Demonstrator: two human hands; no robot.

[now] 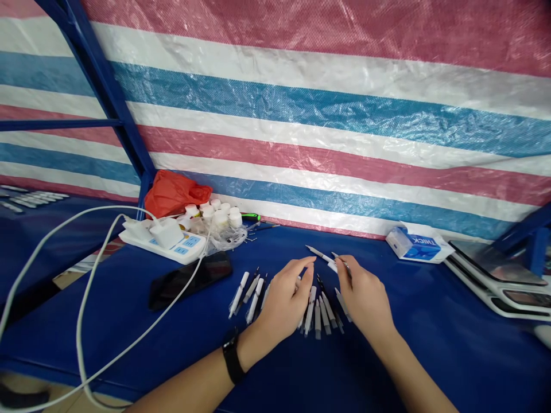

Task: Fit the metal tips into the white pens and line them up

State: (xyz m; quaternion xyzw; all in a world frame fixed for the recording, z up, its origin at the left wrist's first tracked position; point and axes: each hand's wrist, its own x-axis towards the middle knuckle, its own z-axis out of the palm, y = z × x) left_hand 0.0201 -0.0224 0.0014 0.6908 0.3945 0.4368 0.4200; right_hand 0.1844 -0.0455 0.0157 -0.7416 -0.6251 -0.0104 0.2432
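My right hand (365,292) is closed, its thumb and fingers around a slim pen (348,267) with a pointed tip. A second white pen (319,252) lies at a slant beside those fingertips; I cannot tell whether they grip it too. My left hand (284,295), with a black band on the wrist, has thumb and index finger brought together; anything between them is hidden. Under and between both hands lie several white and grey pens (317,318) with clear end covers. More white pens (239,293) rest left of my left hand, partly covered by it.
On the blue table (430,355) stand a white power strip (185,249) with looping white cables, a black phone (189,280), white-capped bottles (220,219) and a red bag (172,192) at left. A blue-white box (417,244) and a scale (499,275) are at right. Striped sheeting hangs behind.
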